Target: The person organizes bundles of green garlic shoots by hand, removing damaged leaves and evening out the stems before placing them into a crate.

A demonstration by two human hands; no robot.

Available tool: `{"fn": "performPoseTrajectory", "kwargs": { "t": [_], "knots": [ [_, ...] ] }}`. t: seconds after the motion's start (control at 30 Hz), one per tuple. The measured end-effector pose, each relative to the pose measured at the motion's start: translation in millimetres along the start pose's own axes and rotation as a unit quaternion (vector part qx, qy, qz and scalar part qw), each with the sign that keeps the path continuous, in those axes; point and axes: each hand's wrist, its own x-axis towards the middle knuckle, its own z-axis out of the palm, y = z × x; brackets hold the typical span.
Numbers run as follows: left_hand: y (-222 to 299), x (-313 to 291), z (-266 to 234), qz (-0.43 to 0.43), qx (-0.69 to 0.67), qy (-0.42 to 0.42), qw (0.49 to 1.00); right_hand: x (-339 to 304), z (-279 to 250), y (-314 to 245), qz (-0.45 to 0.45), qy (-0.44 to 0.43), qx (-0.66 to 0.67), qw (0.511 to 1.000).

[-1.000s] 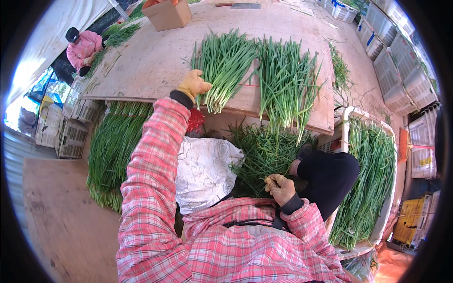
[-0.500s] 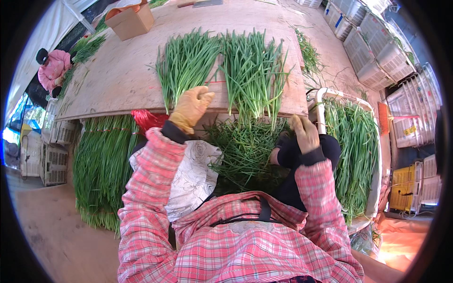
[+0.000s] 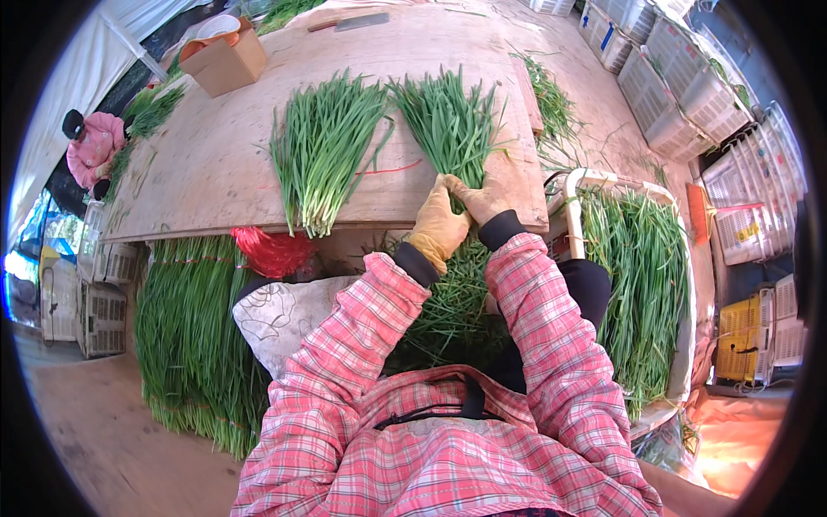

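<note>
My left hand (image 3: 438,226), in a yellow work glove, and my gloved right hand (image 3: 484,200) meet at the table's near edge. Both are closed around the lower stems of a bunch of garlic chives (image 3: 450,125). Its green leaves fan out away from me on the wooden table (image 3: 215,164); my hands hide the stem ends. To its left lies another bunch of garlic chives (image 3: 327,146), untouched, pale ends towards me. Loose green leaves (image 3: 457,297) are heaped below the edge, partly behind my forearms.
Bundled chives (image 3: 194,336) stand at my left, beside red strings (image 3: 271,252). On the right, a white-rimmed tub (image 3: 575,211) holds more chives. A cardboard box (image 3: 228,65) and a knife (image 3: 360,21) lie farther back. A person in pink (image 3: 95,148) sits far left; crates (image 3: 680,95) line the right.
My left hand has left the left bunch and moved right. My right hand has come up from beside my knee. Both now grip the right bunch, its base drawn narrower.
</note>
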Motion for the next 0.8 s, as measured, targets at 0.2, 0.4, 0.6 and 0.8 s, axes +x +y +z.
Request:
{"fn": "performPoseTrajectory", "kwargs": {
  "t": [0.2,0.4,0.6,0.8],
  "knots": [
    [9,-18,-19,-0.028,-0.412,-0.088,0.907,-22,-40,-2,0.122,-0.222,0.423,0.87],
    [-39,-33,-33,-0.208,-0.431,-0.116,0.871,-51,-43,32,0.036,-0.212,0.422,0.881],
    [-29,-19,-14,-0.186,-0.618,-0.234,0.727,-140,-29,14,0.021,-0.183,0.368,0.911],
    [30,-1,-36,-0.009,-0.46,-0.162,0.873,-122,-55,-8,-0.125,-0.228,0.336,0.905]
  ]
}}
